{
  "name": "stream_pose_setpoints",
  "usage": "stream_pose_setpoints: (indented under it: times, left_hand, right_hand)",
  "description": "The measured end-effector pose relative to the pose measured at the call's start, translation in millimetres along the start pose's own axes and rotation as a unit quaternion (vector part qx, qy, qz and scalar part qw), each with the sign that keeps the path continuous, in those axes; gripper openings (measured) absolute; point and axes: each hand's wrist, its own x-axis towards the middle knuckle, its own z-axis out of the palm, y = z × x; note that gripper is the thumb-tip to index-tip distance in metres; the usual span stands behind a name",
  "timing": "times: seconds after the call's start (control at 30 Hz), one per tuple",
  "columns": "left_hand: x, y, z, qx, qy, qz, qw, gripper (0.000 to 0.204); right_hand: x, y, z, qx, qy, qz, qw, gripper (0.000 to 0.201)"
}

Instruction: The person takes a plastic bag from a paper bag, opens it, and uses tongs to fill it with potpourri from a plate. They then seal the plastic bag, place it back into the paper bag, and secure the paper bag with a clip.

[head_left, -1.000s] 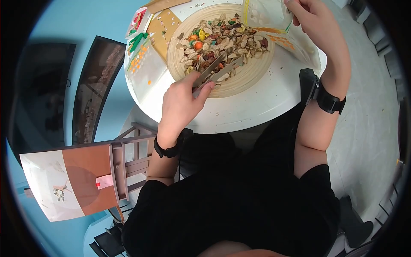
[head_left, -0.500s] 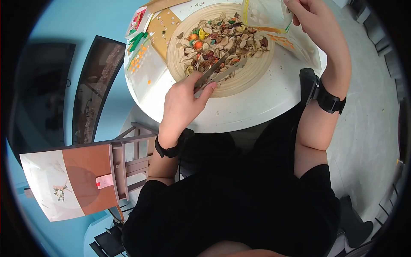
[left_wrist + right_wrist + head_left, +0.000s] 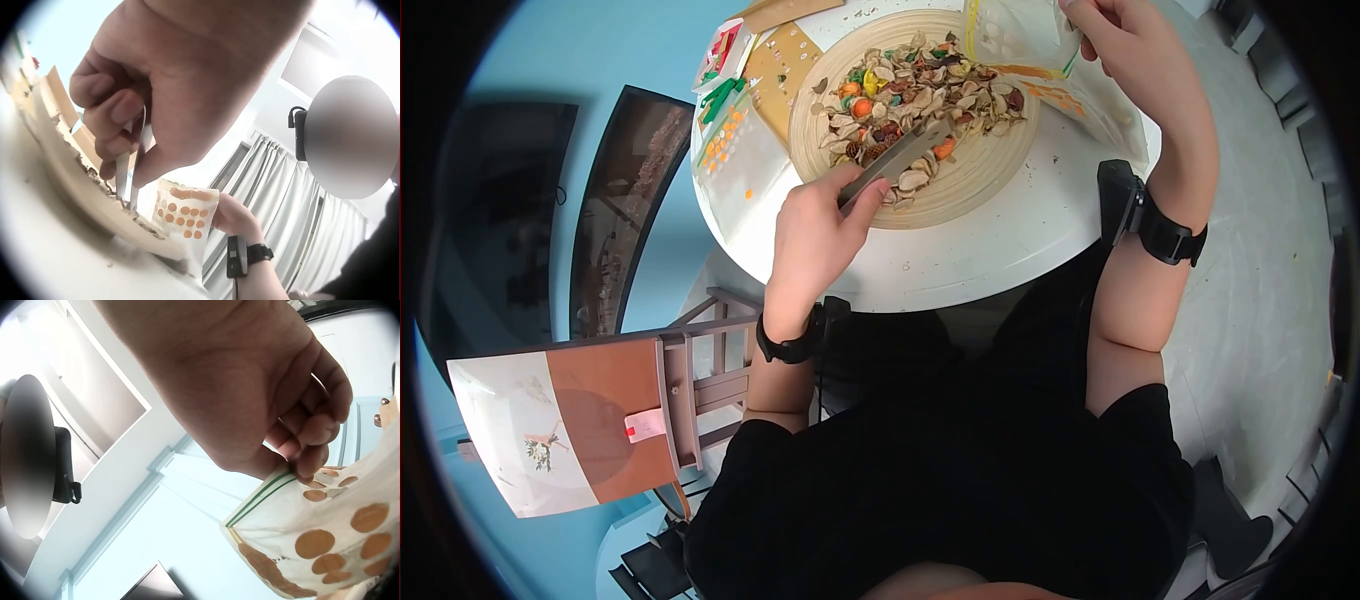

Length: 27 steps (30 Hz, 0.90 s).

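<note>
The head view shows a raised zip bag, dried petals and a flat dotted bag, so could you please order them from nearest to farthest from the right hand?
1. Raised zip bag: pinched by the right hand.
2. Dried petals: mid-table, on the round plate.
3. Flat dotted bag: left side, beyond the plate.

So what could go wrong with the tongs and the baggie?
The tongs might crush or drop some dried petals, since their tips are down at the pile. The bag could slip, because the right fingers pinch only its edge. Petals lying near the rim of the plate might get nudged onto the table.
</note>
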Motion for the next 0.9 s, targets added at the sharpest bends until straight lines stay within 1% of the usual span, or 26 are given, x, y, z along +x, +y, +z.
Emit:
stream_pose_setpoints:
  times: [0.13,0.2,0.3,0.37,0.4,0.5,0.53,0.6,0.63,0.7,0.73,0.83,0.9]
  left_hand:
    - [5,5,-16,-0.067,0.029,0.002,0.997,0.029]
    - [10,12,-23,-0.111,0.058,0.025,0.992,0.030]
    - [21,31,-36,-0.142,0.086,0.047,0.985,0.028]
    - [30,45,-39,-0.150,0.101,0.061,0.982,0.027]
    - [35,50,-39,-0.144,0.104,0.084,0.980,0.029]
    - [52,56,-26,-0.182,0.116,0.125,0.968,0.031]
    - [51,62,-24,-0.189,0.106,0.105,0.971,0.032]
    - [51,56,-21,-0.201,0.105,0.095,0.969,0.033]
    - [50,51,-19,-0.207,0.104,0.090,0.969,0.033]
    - [43,42,-19,-0.200,0.126,0.062,0.970,0.034]
    - [38,34,-21,-0.197,0.138,0.048,0.969,0.034]
    - [23,-4,-27,-0.099,0.103,-0.015,0.990,0.035]
    - [8,-24,-29,-0.079,0.092,-0.065,0.990,0.036]
  right_hand:
    - [1,0,1,-0.008,0.003,-0.002,1.000,0.032]
    - [0,-5,-2,-0.033,-0.006,0.011,0.999,0.032]
    - [1,-1,0,-0.007,-0.003,0.004,1.000,0.033]
    - [-1,-6,-2,-0.011,-0.007,0.008,1.000,0.033]
    - [-1,-8,-3,-0.013,-0.008,0.011,1.000,0.033]
    - [2,-2,-5,-0.030,-0.012,-0.003,0.999,0.033]
    - [1,-2,-6,-0.029,-0.009,-0.010,1.000,0.033]
    - [-3,-5,-9,-0.026,-0.002,-0.023,0.999,0.033]
    - [-2,-5,-9,-0.018,0.000,-0.011,1.000,0.033]
    - [-1,-4,-8,0.001,0.001,0.013,1.000,0.033]
    - [0,-2,-8,0.000,0.000,0.008,1.000,0.033]
    - [1,3,-10,-0.016,-0.001,0.003,1.000,0.032]
    - [0,2,-13,-0.043,-0.006,0.016,0.999,0.032]
